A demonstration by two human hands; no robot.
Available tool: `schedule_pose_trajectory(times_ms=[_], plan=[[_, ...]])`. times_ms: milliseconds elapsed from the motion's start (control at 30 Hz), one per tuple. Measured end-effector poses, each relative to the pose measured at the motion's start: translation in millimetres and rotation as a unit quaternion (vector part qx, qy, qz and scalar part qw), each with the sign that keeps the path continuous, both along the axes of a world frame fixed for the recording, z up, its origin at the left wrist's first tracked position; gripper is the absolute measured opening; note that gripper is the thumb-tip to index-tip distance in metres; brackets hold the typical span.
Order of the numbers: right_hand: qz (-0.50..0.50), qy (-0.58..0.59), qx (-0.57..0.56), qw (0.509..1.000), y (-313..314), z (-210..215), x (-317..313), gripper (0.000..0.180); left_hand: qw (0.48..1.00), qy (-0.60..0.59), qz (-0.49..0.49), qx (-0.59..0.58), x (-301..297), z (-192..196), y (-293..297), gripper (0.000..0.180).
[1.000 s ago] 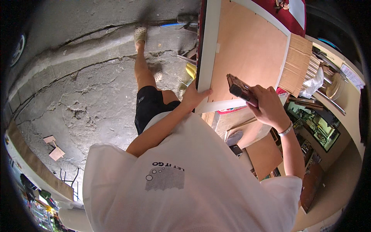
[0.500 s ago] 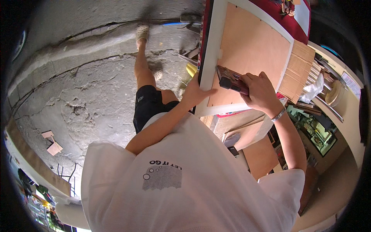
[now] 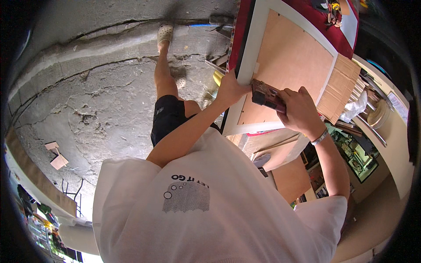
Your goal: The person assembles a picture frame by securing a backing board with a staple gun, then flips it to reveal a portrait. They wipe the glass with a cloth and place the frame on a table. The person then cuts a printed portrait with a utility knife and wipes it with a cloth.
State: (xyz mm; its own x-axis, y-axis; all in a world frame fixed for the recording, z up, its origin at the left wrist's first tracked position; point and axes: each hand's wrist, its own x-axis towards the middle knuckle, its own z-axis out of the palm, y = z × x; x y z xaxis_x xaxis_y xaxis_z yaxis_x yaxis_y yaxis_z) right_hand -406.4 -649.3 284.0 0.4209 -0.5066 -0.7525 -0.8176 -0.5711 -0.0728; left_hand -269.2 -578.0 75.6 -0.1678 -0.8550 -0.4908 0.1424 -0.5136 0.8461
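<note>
A white-bordered picture frame (image 3: pixel 263 30) lies on a red-covered table, its brown backing board (image 3: pixel 291 57) facing up. Small dark tabs stick out along the inner edge of its border. My left hand (image 3: pixel 232 90) is closed over the frame's left side, thumb on the border and the other fingers mostly hidden. In my right hand (image 3: pixel 300 109) is a dark, worn staple gun (image 3: pixel 267 95), gripped by its handle. Its front end sits at the left inner edge of the border, close to my left thumb.
Corrugated cardboard (image 3: pixel 341 83) juts out right of the frame. Tools (image 3: pixel 334 13) lie on the red cloth (image 3: pixel 307 15) at the far end. A shelf with metal bars and a plastic bag (image 3: pixel 354 107) stands at right. Cardboard scraps (image 3: pixel 57 158) lie on the concrete floor.
My left hand has shifted slightly up along the frame's side. The staple gun has turned a little and moved slightly along the border, still in my right hand.
</note>
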Motion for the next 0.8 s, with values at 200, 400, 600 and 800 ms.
schedule_pose_trajectory(times_ms=[200, 400, 600, 800], plan=[[-0.003, 0.047, 0.004, 0.999, -0.8, 0.6, 11.9, 0.026, 0.999, -0.024, 0.016, -0.027, -0.8, 1.5, 0.2, 0.06], [-0.001, 0.113, 0.014, 0.994, -5.4, -5.6, 15.7, 0.021, 0.999, -0.038, 0.002, -0.011, -3.5, -1.4, -0.1, 0.06], [0.012, 0.053, 0.002, 0.999, -13.3, 16.1, 14.6, 0.025, 0.999, -0.04, -0.008, -0.016, -3.6, -3.4, 2.2, 0.068], [-0.125, -0.072, -0.01, 0.99, -25.2, 46.5, -5.3, 0.026, 0.999, 0.02, -0.022, 0.029, 7.6, -1.7, -0.5, 0.069]])
